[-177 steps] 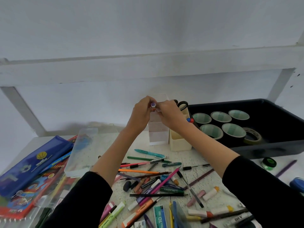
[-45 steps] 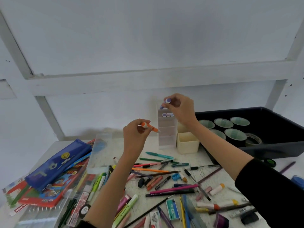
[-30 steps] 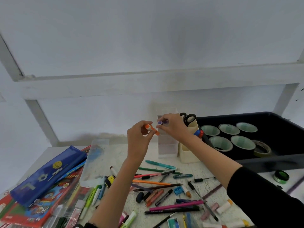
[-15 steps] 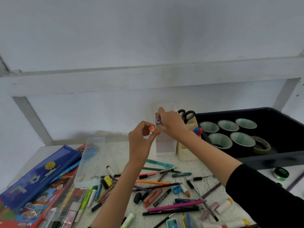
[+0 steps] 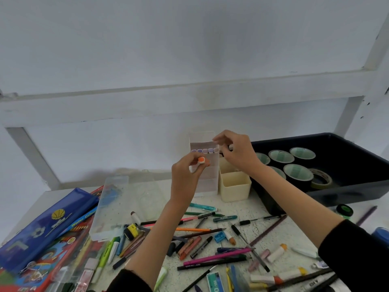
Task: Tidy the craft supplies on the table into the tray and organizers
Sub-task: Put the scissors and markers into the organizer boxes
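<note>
— Left grip (image 5: 185, 173) first: clamped on what?

— Clamped on the orange-capped marker (image 5: 200, 162), thumb and fingertips pinching just under the cap, cap end up. Same marker as a second ago, not yet slotted. Held just at 8 o'clock of the clear organizer (image 5: 207, 178) and its top shelf.

— And the right grip (image 5: 237, 153)?

— Curled at 2 o'clock of that top shelf, fingertips right by the rim. Cannot tell whether clamped on anything: something pale beside the thumb, too small to name. Pinched a purple-capped marker half a second ago; shows none now.

— Gone where?

— Into the organizer, by the look of it. Five purple caps (image 5: 203, 151) side by side on the top shelf, up from three a little earlier.

— Meaning for the job?

— One more marker filed, and the purple row looking close to full. Orange one probably next, most likely onto a lower shelf, since nothing of that colour sits in the top row. Worth freeing the right grip from the rim first, to leave the opening clear.

— And further out?

— Cream cup (image 5: 234, 187) touching or just beside the organizer at 3 o'clock. Black tray (image 5: 347, 192) beyond that, still at 3 o'clock, tape rolls (image 5: 298, 174) already inside. Plenty left to sort: loose pens and pencils (image 5: 216, 257) strewn over the desk (image 5: 250, 208) at 6 o'clock, blue pencil case (image 5: 48, 226) at 8 o'clock. Early in the tidy, judging from that heap.
</note>
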